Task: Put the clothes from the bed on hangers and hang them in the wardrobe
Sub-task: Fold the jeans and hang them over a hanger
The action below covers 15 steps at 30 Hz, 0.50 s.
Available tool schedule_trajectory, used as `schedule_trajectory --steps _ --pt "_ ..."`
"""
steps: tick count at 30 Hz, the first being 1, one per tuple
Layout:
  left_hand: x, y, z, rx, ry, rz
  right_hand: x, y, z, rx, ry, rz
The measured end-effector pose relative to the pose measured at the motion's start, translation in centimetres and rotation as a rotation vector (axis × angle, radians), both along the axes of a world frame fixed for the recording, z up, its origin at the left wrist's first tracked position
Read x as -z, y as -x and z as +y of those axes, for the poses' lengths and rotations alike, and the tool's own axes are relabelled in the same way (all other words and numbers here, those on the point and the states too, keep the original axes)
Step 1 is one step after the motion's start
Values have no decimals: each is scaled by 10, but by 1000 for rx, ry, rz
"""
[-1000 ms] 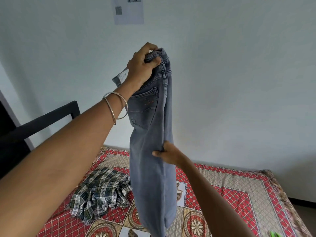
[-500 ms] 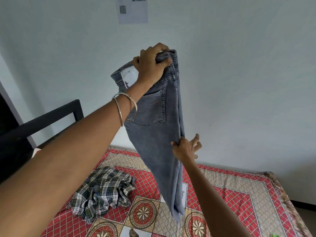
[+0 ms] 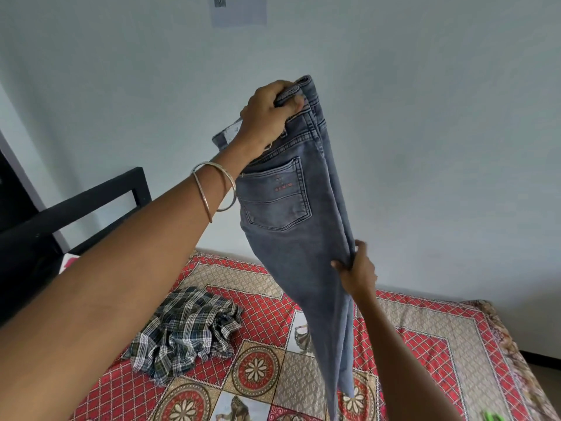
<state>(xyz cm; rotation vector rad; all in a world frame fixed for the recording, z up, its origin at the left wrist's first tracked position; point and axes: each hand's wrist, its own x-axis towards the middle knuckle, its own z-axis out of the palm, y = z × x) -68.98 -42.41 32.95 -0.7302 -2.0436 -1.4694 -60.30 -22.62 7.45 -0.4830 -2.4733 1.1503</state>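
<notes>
Head view shows the left hand (image 3: pixel 267 117) clenched on the waistband of the jeans (image 3: pixel 303 238), held high above the bed (image 3: pixel 425 344); the right hand (image 3: pixel 356 273) pinches the leg edge. A loose grip could drop them onto the checked shirt (image 3: pixel 185 329).

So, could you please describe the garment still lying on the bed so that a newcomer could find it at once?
Start at the bed with its red patterned cover under the pale wall. On its left part, below the raised jeans, lies a crumpled checked shirt. It is the only plaid cloth there, dark green and white, loose in a heap, held by neither of the hands.
</notes>
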Motion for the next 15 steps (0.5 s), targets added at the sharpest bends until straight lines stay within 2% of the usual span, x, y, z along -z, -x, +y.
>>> schedule_trajectory --steps 2,3,5,7,9,12,15 --pt "14 5 -3 92 -47 -41 17 -3 14 48 -200 -174" --pt "23 8 -5 130 -52 -59 23 -6 21 109 -224 -209" --pt "49 20 -11 88 -1 -120 32 -15 36 206 -201 -249" --pt "84 32 -18 -61 54 -216 39 -23 54 236 -151 -301" --pt "124 39 -21 -142 18 -335 42 -29 73 283 12 -291" --pt "183 30 -25 -94 -108 -531 55 -32 88 421 364 -116" --pt "235 14 -30 5 -395 -769 74 -35 87 515 622 135"
